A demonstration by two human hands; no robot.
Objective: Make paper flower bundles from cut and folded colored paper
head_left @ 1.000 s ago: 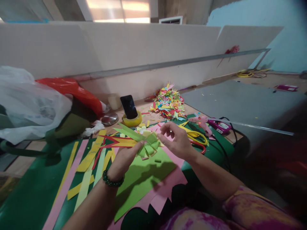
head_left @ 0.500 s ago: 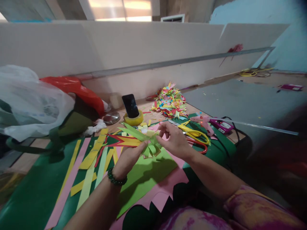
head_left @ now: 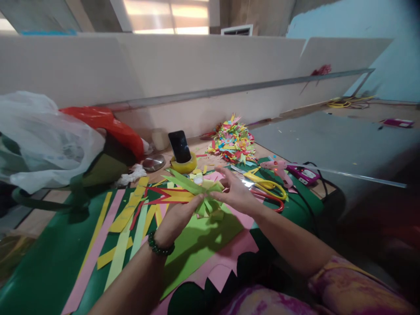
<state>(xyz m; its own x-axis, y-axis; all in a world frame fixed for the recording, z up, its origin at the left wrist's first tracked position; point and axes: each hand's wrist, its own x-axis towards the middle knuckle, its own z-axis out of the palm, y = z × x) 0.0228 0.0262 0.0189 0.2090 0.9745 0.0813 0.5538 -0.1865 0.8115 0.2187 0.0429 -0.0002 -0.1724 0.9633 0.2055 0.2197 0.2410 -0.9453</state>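
Green paper loops [head_left: 208, 204] above desk [head_left: 42, 249], inward from near edge. Left hand [head_left: 179, 221] pinches them; right hand [head_left: 241, 197], half-open, touches their right side. Advisable: steady pinch, light fingertips, no creasing.

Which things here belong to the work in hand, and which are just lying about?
Part of the work, it seems:
- paper piece, held by left hand, right hand alongside
- green sheet
- paper strips
- scissors
- glue gun

Probably just lying about:
- phone
- white bag
- red bag

I see one black rectangular phone [head_left: 180, 146], one round yellow tape roll [head_left: 184, 167], one pink glue gun [head_left: 278, 169] and two looped-handle scissors [head_left: 269, 185].
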